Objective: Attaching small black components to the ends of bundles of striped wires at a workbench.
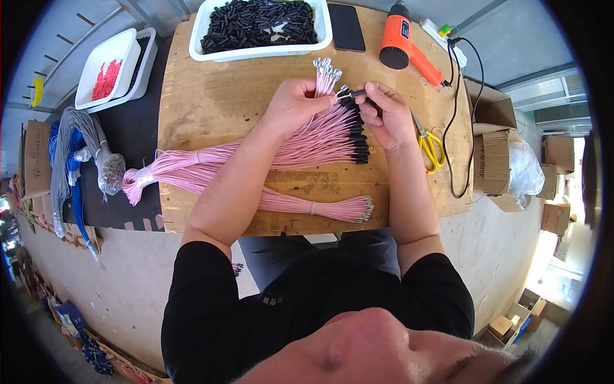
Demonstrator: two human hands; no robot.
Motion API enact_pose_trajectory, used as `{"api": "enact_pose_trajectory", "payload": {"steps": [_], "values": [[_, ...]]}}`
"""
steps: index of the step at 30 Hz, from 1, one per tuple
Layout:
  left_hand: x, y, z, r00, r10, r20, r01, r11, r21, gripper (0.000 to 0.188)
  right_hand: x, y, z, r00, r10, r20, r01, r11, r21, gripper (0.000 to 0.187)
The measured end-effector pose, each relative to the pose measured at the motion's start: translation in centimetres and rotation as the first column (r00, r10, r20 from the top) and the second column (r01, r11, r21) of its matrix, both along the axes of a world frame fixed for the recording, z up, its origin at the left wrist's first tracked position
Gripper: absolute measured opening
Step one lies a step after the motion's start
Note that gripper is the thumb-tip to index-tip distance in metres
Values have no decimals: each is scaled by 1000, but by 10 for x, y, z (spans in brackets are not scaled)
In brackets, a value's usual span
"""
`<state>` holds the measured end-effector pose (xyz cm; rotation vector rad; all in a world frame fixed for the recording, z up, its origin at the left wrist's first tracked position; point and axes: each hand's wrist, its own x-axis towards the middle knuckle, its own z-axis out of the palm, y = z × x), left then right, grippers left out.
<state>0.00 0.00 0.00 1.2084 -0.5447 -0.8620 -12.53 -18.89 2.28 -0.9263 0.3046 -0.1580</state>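
Left hand (299, 107) pinches pink wires (325, 83), upper tips bare metal; right hand (385, 114) pinches 1 black sleeve (359, 93) at a wire end, above the wooden table (220, 96). Can't tell if seated. Done: wide fan of black-sleeved ends (360, 151). Remaining: held bare tips, plus 1 tied bundle (326, 208) nearest the person.

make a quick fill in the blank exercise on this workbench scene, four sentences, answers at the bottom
1. The left hand holds a bunch of ____ wires.
2. The small tube in the fingers of the right hand is coloured ____.
3. The scissors have ____ handles.
4. The orange heat gun lies to the ____ of the flat dark device.

Missing words: pink; black; yellow; right
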Motion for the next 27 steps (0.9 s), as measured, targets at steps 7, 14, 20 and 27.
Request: {"api": "enact_pose_trajectory", "payload": {"steps": [7,14,20,27], "values": [[2,1,-4,996,15,91,-20,998,57,9,1,10,2,998,50,-25,-51,999,-19,20],[2,0,-4,994,12,105,-19,998,64,9,1,12,4,999,48,-22,-49,998,-47,17],[0,0,-2,998,5,59,-7,1000,28,8,1,12,6,998,64,-19,-64,998,24,16],[0,-1,-3,998,24,67,-23,1000,-8,14,1,11,5,996,85,-31,-85,996,-13,18]]}}
